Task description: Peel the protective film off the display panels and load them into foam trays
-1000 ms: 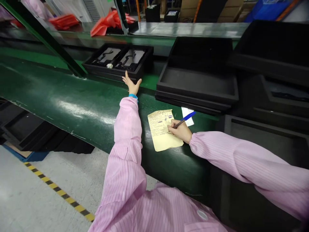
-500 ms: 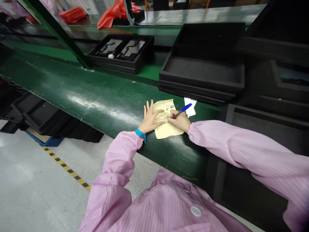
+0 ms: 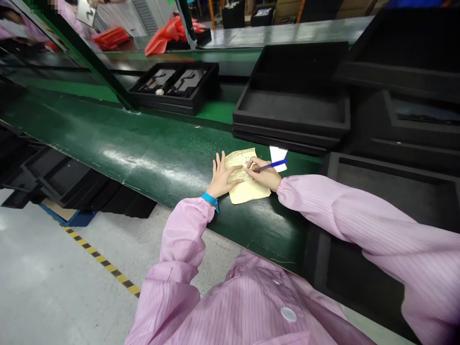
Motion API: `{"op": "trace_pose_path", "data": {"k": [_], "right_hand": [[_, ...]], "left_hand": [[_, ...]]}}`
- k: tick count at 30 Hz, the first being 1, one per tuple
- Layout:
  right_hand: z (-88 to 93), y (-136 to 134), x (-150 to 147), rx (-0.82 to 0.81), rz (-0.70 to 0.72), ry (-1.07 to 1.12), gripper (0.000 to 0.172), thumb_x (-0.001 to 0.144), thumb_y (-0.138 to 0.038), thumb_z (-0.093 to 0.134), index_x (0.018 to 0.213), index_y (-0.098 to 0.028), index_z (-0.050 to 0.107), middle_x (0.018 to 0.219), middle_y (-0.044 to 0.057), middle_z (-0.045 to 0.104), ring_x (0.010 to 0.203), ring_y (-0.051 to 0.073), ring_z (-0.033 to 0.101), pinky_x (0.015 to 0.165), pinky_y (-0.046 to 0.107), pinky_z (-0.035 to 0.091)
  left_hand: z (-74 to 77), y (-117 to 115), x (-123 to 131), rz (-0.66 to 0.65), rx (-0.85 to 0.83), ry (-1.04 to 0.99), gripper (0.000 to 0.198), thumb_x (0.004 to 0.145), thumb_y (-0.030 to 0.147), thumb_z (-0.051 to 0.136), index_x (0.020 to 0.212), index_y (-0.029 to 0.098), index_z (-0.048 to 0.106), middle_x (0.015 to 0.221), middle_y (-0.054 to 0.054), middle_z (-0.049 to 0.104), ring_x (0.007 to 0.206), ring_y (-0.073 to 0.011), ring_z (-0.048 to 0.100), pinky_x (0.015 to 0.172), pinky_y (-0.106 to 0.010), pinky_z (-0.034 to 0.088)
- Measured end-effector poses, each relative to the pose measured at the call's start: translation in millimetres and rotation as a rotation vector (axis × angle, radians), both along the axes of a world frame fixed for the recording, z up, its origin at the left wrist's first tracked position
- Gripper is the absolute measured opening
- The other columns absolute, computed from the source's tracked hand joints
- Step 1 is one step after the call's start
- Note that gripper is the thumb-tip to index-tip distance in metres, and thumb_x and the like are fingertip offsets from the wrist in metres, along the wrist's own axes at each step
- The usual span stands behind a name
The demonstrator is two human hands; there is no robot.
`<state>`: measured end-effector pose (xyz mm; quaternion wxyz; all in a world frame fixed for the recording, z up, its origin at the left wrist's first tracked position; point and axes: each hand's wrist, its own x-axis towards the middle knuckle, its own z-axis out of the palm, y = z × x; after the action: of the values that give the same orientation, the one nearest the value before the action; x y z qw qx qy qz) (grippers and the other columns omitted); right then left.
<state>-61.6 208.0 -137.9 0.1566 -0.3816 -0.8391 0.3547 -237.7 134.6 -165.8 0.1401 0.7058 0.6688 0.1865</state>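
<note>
A yellow sheet of paper (image 3: 248, 192) with handwriting on its upper part lies on the green bench (image 3: 161, 163). My left hand (image 3: 222, 180) rests with fingers spread on the sheet's left edge. A blue-capped pen (image 3: 275, 164) is held in my right hand (image 3: 265, 174) over the sheet; whether its tip touches the paper is hidden by the fingers. Just beyond the right wrist, a white slip of paper (image 3: 278, 154) lies on the bench.
Stacked black trays (image 3: 291, 108) stand behind the paper, and another black tray (image 3: 395, 184) is at the right. A tray with flat parts (image 3: 176, 86) sits near a green post (image 3: 97, 62). Red bags (image 3: 172, 34) lie farther back, where a person's hand (image 3: 94, 3) shows.
My right hand has shifted slightly on the sheet and the pen now leans flatter. My left hand stays on the paper. The whole view has tilted a little.
</note>
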Motion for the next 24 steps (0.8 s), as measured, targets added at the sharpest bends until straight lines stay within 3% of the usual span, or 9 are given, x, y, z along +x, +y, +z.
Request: {"op": "trace_pose_path", "data": {"k": [3, 6, 9, 11, 15, 17, 19, 22, 24], "right_hand": [[8.7, 6, 6, 0.118, 0.025, -0.113, 0.019, 0.096, -0.028, 0.053, 0.097, -0.010, 0.057, 0.082, 0.002, 0.055, 0.074, 0.010, 0.055, 0.073, 0.026, 0.050], [18.7, 10, 14, 0.270, -0.090, -0.278, 0.021, 0.094, -0.029, 0.054, 0.102, -0.010, 0.058, 0.102, 0.007, 0.055, 0.100, 0.018, 0.052, 0.093, 0.039, 0.045], [35.9, -1, 30, 0.384, -0.238, -0.426, 0.033, 0.093, -0.027, 0.055, 0.122, -0.011, 0.051, 0.120, 0.012, 0.048, 0.115, 0.025, 0.044, 0.101, 0.047, 0.037], [52.4, -18, 53, 0.443, -0.253, -0.484, 0.039, 0.092, -0.019, 0.050, 0.131, -0.013, 0.045, 0.129, 0.012, 0.044, 0.121, 0.026, 0.040, 0.103, 0.046, 0.033], [86.4, -55, 150, 0.455, -0.233, -0.615, 0.032, 0.086, -0.009, 0.044, 0.114, -0.014, 0.059, 0.122, 0.011, 0.053, 0.120, 0.025, 0.041, 0.097, 0.038, 0.034], [95.2, -72, 220, 0.390, -0.230, -0.702, 0.020, 0.081, -0.010, 0.049, 0.092, -0.015, 0.065, 0.101, 0.009, 0.061, 0.104, 0.023, 0.052, 0.087, 0.035, 0.038], [94.7, -82, 292, 0.317, -0.255, -0.777, 0.015, 0.078, -0.012, 0.050, 0.076, -0.016, 0.064, 0.080, 0.006, 0.062, 0.081, 0.019, 0.057, 0.073, 0.030, 0.041], [81.7, -82, 373, 0.343, -0.390, -0.815, 0.021, 0.085, -0.017, 0.046, 0.093, -0.014, 0.065, 0.094, 0.009, 0.063, 0.083, 0.020, 0.059, 0.073, 0.031, 0.045], [70.9, -70, 398, 0.396, -0.445, -0.789, 0.025, 0.091, -0.020, 0.046, 0.109, -0.011, 0.061, 0.112, 0.012, 0.058, 0.099, 0.020, 0.057, 0.084, 0.035, 0.047]], "left_hand": [[-0.5, 5, 4, 0.017, 0.016, 0.026, 0.043, 0.087, 0.044, 0.055, 0.129, 0.031, 0.057, 0.159, -0.002, -0.016, 0.141, -0.0414, -0.018, 0.113, -0.061, -0.001], [-1.1, 19, 8, 0.018, 0.033, 0.037, 0.036, 0.092, 0.035, 0.047, 0.127, 0.036, 0.058, 0.160, 0.002, -0.009, 0.143, -0.0373, -0.017, 0.114, -0.059, -0.001], [-1.6, 40, 12, 0.016, 0.055, 0.022, 0.035, 0.092, 0.030, 0.048, 0.124, 0.034, 0.061, 0.161, -0.002, -0.001, 0.144, -0.0375, -0.012, 0.115, -0.059, 0.002], [-1.1, 53, 13, 0.028, 0.076, -0.006, 0.035, 0.090, 0.027, 0.051, 0.122, 0.029, 0.063, 0.161, -0.007, 0.003, 0.144, -0.0397, -0.007, 0.114, -0.060, 0.005], [8.3, 64, 14, 0.096, 0.149, -0.113, 0.042, 0.087, 0.024, 0.054, 0.128, 0.014, 0.057, 0.158, -0.020, 0.006, 0.143, -0.0438, -0.004, 0.111, -0.065, 0.008], [20.5, 56, 17, 0.130, 0.208, -0.183, 0.048, 0.089, 0.027, 0.050, 0.133, 0.008, 0.050, 0.157, -0.025, 0.006, 0.143, -0.0421, -0.004, 0.112, -0.063, 0.008], [37.5, 38, 28, 0.122, 0.263, -0.248, 0.049, 0.090, 0.033, 0.048, 0.134, 0.010, 0.049, 0.157, -0.023, 0.012, 0.145, -0.0364, 0.000, 0.114, -0.057, 0.013], [67.1, 1, 63, 0.007, 0.279, -0.326, 0.045, 0.090, 0.041, 0.048, 0.129, 0.019, 0.053, 0.151, -0.015, 0.035, 0.144, -0.0265, 0.024, 0.116, -0.046, 0.023], [87.3, -22, 95, -0.155, 0.204, -0.363, 0.043, 0.090, 0.043, 0.049, 0.127, 0.022, 0.056, 0.148, -0.011, 0.042, 0.140, -0.0233, 0.033, 0.115, -0.043, 0.026]]}}
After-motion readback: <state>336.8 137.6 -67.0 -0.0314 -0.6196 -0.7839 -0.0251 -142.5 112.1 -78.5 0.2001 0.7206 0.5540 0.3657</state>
